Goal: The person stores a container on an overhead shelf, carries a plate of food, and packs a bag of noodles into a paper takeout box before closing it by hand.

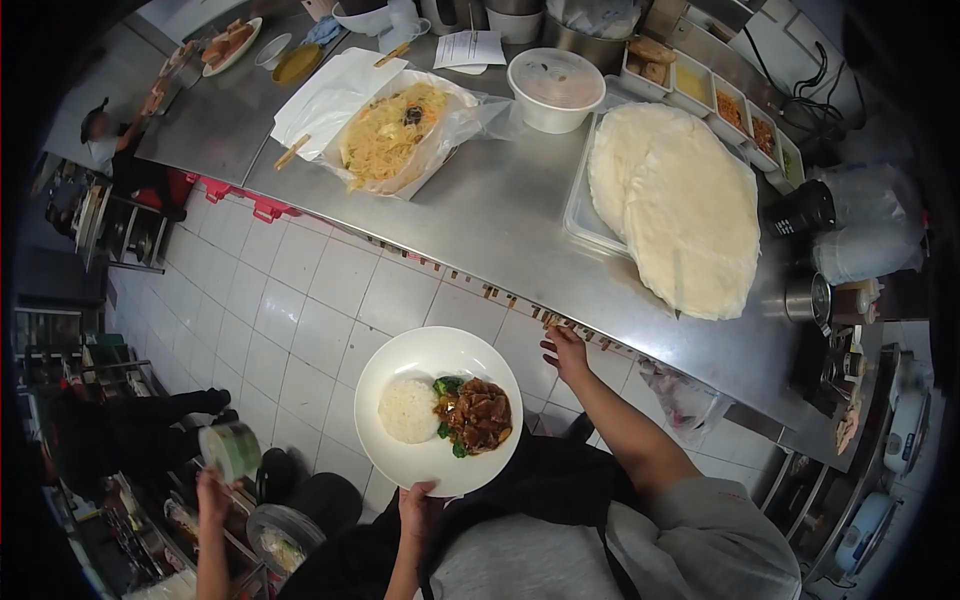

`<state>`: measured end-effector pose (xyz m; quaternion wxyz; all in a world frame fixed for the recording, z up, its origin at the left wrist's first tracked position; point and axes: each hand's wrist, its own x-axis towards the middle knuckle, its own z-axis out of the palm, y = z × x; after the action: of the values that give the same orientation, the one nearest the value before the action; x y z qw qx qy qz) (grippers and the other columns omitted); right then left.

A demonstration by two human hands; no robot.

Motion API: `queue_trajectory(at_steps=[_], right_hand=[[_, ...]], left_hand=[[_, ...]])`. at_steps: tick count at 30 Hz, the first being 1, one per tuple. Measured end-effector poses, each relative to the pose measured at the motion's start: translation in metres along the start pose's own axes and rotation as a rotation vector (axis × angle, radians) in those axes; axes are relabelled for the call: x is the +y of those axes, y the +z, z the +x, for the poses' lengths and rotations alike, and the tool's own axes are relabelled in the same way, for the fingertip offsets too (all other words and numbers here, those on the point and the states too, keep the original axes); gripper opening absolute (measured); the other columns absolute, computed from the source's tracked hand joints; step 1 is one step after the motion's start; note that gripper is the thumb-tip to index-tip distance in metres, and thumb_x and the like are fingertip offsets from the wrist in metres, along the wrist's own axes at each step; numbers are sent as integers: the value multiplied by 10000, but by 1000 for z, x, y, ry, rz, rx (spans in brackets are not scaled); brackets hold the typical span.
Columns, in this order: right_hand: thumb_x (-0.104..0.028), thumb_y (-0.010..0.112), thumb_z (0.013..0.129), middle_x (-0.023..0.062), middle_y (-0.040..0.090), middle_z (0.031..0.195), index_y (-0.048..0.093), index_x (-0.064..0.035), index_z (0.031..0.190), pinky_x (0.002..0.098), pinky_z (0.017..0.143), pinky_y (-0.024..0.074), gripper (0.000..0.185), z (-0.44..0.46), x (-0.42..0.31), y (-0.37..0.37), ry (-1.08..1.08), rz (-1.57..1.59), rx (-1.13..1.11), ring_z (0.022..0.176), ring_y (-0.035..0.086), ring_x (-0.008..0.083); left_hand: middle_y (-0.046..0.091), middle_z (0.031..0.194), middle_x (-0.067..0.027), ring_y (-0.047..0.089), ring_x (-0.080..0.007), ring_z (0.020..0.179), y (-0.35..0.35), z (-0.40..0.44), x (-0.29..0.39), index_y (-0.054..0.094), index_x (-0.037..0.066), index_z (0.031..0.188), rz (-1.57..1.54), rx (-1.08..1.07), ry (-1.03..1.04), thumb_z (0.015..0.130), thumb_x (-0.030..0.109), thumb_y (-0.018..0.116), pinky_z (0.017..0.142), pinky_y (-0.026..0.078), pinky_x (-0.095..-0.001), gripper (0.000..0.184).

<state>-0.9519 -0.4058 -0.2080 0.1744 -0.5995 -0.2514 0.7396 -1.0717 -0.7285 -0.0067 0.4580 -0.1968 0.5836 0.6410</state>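
Left hand: your left hand (418, 510) grips the near rim of the white plate (412, 466), thumb over the edge.
Right hand: your right hand (567, 355) has its fingers loosely parted, just beside the counter's edge; nothing shows in it.
Plate: held above the floor tiles (335, 262), between your body and the counter (470, 240).
Plating: looks done, with rice (408, 410), greens (448, 384) and brown sauced pieces (482, 420) side by side.
Left over: the plate is not set down; no further unfinished portion shows on it.
Counter: noodles (390, 140), a lidded tub (556, 85), pale flat sheets (680, 210).
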Motion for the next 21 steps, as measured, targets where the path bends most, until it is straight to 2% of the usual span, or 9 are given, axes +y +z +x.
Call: queue_trajectory(at_steps=[1, 5, 8, 11, 14, 15, 18, 21], right_hand=[[-241, 629, 873, 30, 608, 943, 590, -111, 976, 371, 712, 478, 170, -11, -2, 0, -28, 57, -3, 871, 624, 175], [-219, 606, 889, 37, 637, 824, 599, -75, 905, 330, 644, 491, 145, -32, -1, -19, 12, 0, -158, 776, 646, 176], [-180, 578, 902, 42, 637, 791, 587, -41, 902, 314, 597, 501, 139, -65, -18, -28, 11, -337, -287, 749, 655, 161], [-167, 582, 872, 86, 636, 735, 575, -18, 875, 326, 586, 501, 149, -89, -49, -36, -421, -753, -489, 696, 658, 216], [-166, 586, 828, 158, 624, 704, 557, 9, 849, 366, 590, 497, 178, -154, -125, -4, -635, -1297, -472, 650, 633, 316], [-175, 562, 800, 227, 606, 735, 561, 24, 861, 426, 633, 494, 208, -166, -139, 2, -699, -1396, -463, 683, 599, 397], [-204, 528, 810, 242, 606, 748, 574, 29, 868, 480, 670, 477, 245, -161, -147, -4, -717, -1628, -515, 716, 604, 396], [-218, 509, 826, 243, 591, 728, 551, 26, 835, 472, 689, 463, 247, -171, -157, -18, -719, -1665, -643, 736, 588, 399]], left_hand=[[536, 1119, -114, 572, -290, 984, 3, 1, 1, 413, 72, 1221, -6, -6, 0, 751, 13, 507, 774, 511, -459, 483], [540, 1126, -117, 578, -288, 990, 6, 5, 4, 408, 77, 1234, 42, -49, -7, 749, 21, 513, 777, 516, -466, 499], [550, 1117, -106, 585, -280, 989, 1, 13, 0, 423, 80, 1223, 97, -96, -23, 753, 4, 500, 754, 535, -454, 482], [554, 1107, -106, 595, -273, 965, 2, 16, -3, 437, 76, 1199, 118, -138, -25, 760, -4, 487, 727, 547, -448, 449], [568, 1069, -113, 607, -268, 926, 8, 11, -5, 458, 48, 1161, 88, -169, -12, 759, -7, 478, 734, 547, -435, 406], [570, 1076, -115, 605, -271, 941, 4, 12, -10, 463, 44, 1160, 94, -211, 2, 760, -6, 477, 747, 545, -436, 403], [572, 1098, -120, 602, -278, 974, -3, 9, -25, 475, 35, 1157, 76, -286, 17, 762, -3, 476, 776, 540, -439, 397], [574, 1121, -121, 604, -276, 991, 7, -14, -42, 478, 35, 1177, 68, -254, 51, 766, -1, 474, 786, 541, -439, 413]])
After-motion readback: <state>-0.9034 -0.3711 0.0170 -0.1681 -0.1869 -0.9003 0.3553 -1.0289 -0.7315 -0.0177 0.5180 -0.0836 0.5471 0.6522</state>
